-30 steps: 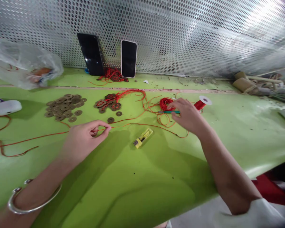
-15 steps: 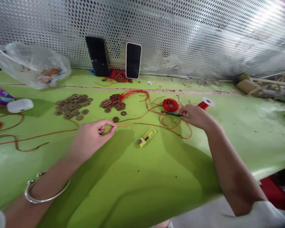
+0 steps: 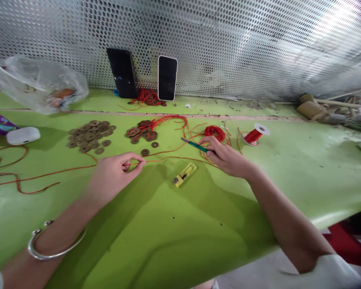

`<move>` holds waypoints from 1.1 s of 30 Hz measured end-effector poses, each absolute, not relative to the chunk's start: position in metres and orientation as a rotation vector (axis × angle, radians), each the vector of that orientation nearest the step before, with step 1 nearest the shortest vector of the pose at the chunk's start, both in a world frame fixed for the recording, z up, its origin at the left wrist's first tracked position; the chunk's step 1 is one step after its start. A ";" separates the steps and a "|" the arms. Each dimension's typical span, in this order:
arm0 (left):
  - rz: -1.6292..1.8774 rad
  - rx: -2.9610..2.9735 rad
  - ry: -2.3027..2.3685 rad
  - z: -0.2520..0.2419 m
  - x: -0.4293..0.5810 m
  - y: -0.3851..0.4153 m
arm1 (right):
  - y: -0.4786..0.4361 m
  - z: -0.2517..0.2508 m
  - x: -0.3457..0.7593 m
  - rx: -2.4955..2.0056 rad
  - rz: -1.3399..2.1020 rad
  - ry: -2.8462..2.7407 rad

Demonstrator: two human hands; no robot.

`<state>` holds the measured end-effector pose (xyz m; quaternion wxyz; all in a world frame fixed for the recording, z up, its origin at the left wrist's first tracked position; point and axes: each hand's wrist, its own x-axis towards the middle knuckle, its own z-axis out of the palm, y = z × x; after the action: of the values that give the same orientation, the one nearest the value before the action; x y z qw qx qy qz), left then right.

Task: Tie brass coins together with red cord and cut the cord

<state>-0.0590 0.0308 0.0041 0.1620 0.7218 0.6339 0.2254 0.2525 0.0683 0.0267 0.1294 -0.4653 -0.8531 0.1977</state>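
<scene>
My left hand (image 3: 116, 170) is closed, thumb and forefinger pinching a thin red cord (image 3: 158, 161) that runs off to both sides. In my right hand (image 3: 228, 156) is a slim green craft knife (image 3: 198, 146), its narrow tip pointing left above the green table. Just beyond that hand lies a coil of red cord (image 3: 215, 131), partly hidden by the fingers. A yellow lighter (image 3: 184, 175) rests on the table between my hands. Past my left hand are a pile of loose brass coins with holes (image 3: 90, 134) and a smaller heap of coins tied with red cord (image 3: 141, 131).
A spool of red thread (image 3: 254, 135) stands at the right. Two phones, one black (image 3: 122, 73) and one white-edged (image 3: 167, 78), lean on the perforated metal panel (image 3: 216, 48). At left are a clear plastic bag (image 3: 39, 82) and a white case (image 3: 23, 136).
My right hand has lifted the craft knife from beside the red coil and brought it left, toward the cord. My left hand keeps its pinch, nearly still.
</scene>
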 end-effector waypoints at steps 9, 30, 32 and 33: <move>0.642 2.090 1.810 0.006 -0.060 0.031 | 0.066 0.006 0.231 -1.330 0.508 -2.726; 0.655 2.108 1.821 0.005 -0.060 0.033 | 0.066 0.012 0.224 -1.350 0.307 -2.813; 0.647 2.108 1.815 0.004 -0.060 0.033 | 0.065 0.013 0.225 -1.353 0.329 -2.813; 0.642 2.110 1.816 0.004 -0.060 0.033 | 0.065 0.013 0.225 -1.352 0.332 -2.810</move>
<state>-0.0596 0.0333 0.0043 0.1419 0.7311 0.6291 0.2226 0.2253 0.0654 0.0133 0.0029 -0.4311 -0.8961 0.1058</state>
